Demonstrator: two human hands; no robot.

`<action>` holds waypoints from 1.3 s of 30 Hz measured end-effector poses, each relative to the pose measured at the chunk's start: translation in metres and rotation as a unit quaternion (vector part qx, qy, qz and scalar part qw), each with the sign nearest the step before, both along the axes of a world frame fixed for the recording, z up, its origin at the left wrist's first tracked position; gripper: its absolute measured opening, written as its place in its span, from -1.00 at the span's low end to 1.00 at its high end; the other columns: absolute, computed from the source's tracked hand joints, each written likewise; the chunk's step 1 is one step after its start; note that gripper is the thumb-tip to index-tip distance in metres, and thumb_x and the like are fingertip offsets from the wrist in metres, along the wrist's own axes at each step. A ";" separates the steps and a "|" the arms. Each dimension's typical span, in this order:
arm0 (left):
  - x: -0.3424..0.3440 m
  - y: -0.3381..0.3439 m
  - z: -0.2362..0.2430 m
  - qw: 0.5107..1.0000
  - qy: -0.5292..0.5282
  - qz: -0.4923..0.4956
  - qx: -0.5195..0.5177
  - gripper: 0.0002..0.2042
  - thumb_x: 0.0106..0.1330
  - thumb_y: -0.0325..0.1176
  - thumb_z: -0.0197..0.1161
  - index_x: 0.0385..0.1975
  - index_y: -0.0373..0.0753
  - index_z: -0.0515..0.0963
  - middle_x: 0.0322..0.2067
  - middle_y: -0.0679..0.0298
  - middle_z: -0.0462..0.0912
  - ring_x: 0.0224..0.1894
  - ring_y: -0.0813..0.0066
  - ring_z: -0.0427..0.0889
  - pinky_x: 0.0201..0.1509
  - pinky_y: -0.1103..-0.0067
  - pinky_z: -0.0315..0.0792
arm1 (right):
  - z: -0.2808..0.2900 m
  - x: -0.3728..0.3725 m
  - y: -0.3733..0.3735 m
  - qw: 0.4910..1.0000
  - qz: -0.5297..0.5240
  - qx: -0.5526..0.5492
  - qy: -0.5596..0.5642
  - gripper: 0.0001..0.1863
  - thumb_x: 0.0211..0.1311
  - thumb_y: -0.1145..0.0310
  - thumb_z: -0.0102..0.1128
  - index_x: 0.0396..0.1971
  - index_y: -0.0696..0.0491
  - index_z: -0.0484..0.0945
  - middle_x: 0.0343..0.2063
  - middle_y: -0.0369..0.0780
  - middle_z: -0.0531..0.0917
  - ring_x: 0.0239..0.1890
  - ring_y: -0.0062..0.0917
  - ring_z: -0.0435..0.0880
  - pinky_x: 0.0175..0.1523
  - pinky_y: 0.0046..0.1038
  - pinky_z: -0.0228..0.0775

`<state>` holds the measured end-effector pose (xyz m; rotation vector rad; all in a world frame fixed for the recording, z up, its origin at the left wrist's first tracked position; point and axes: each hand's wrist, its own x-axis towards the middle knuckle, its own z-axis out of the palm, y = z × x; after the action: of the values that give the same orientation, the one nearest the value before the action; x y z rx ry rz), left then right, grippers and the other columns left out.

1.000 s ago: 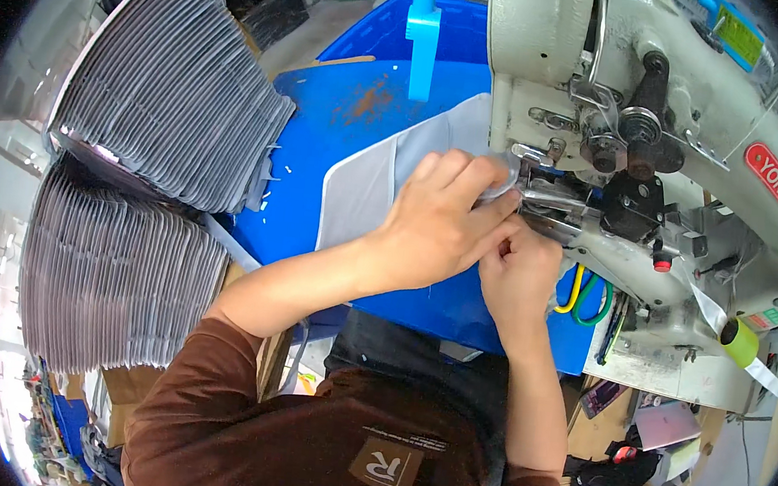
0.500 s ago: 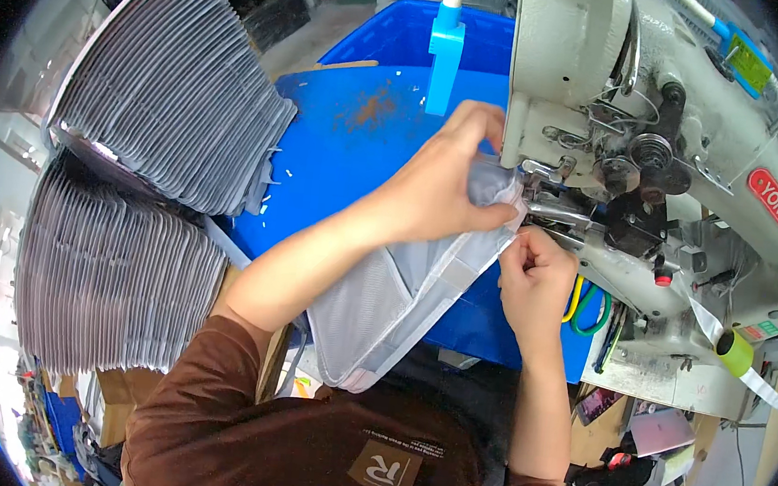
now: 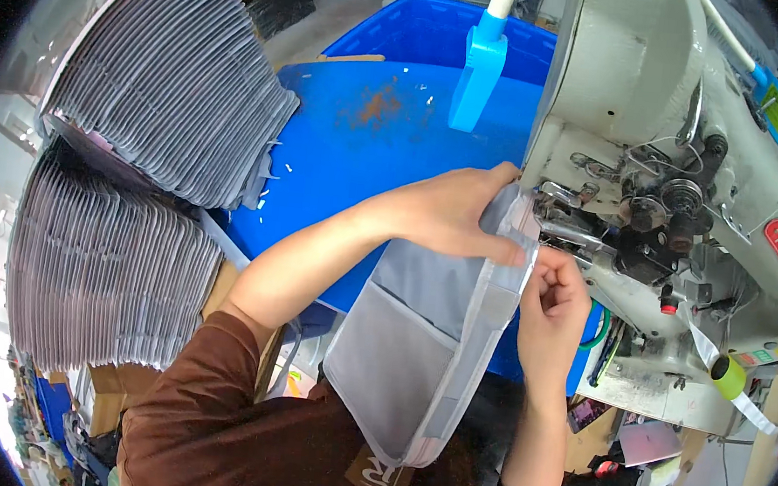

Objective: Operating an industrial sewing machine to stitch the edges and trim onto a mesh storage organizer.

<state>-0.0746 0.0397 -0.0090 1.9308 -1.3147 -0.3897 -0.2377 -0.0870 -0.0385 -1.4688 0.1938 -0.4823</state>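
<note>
The grey fabric piece (image 3: 398, 342) hangs between the hands, its upper end just beside the metal parts (image 3: 577, 235) of the sewing machine (image 3: 611, 77), its lower corner reaching past the near edge of the blue surface (image 3: 341, 154) in front of the brown shirt (image 3: 206, 394). The left hand (image 3: 448, 216) has its grip clamped on the upper end, thumb lying over the cloth. The right hand (image 3: 559, 297) curls its fingers at the pale border; I cannot tell whether that grip pinches it. Good handling here probably means keeping the border flat and lightly taut, letting the left hand carry the weight so that the hanging part does not drag or twist, and holding fingertips clear of the metal parts.
</note>
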 end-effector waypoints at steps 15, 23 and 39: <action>0.003 -0.010 -0.007 0.996 0.064 0.025 -0.050 -0.28 0.00 -0.09 0.45 0.09 -0.49 0.40 -0.30 -0.14 0.67 -0.20 -0.01 0.67 -0.13 0.31 0.50 | 0.012 -0.004 0.009 0.998 -0.041 0.032 0.024 -0.70 0.32 0.65 0.11 0.05 0.21 0.51 -0.45 -0.47 0.53 -0.49 -0.92 0.38 -0.42 -0.80 0.16; 0.004 -0.013 -0.016 0.993 0.089 0.041 -0.063 -0.31 0.03 -0.10 0.41 0.08 -0.48 0.42 -0.27 -0.14 0.68 -0.16 0.01 0.69 -0.08 0.32 0.50 | 0.014 -0.008 0.020 0.992 -0.088 0.082 0.036 -0.65 0.39 0.54 0.13 0.15 0.23 0.47 -0.43 -0.45 0.53 -0.42 -0.88 0.38 -0.33 -0.76 0.19; 0.000 -0.012 -0.011 0.995 0.080 0.058 -0.029 -0.14 -0.03 -0.05 0.41 0.21 -0.51 0.26 -0.06 -0.29 0.58 0.05 -0.11 0.58 0.10 0.29 0.46 | 0.024 -0.013 0.007 0.969 -0.052 -0.235 0.064 -0.52 0.29 0.51 0.28 0.20 0.21 0.46 -0.62 -0.42 0.34 -0.57 -0.78 0.24 -0.48 -0.67 0.10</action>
<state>-0.0746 0.0274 -0.0199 1.8752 -1.0936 -0.4336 -0.2504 -0.0800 -0.0143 -1.9635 0.2721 -0.5414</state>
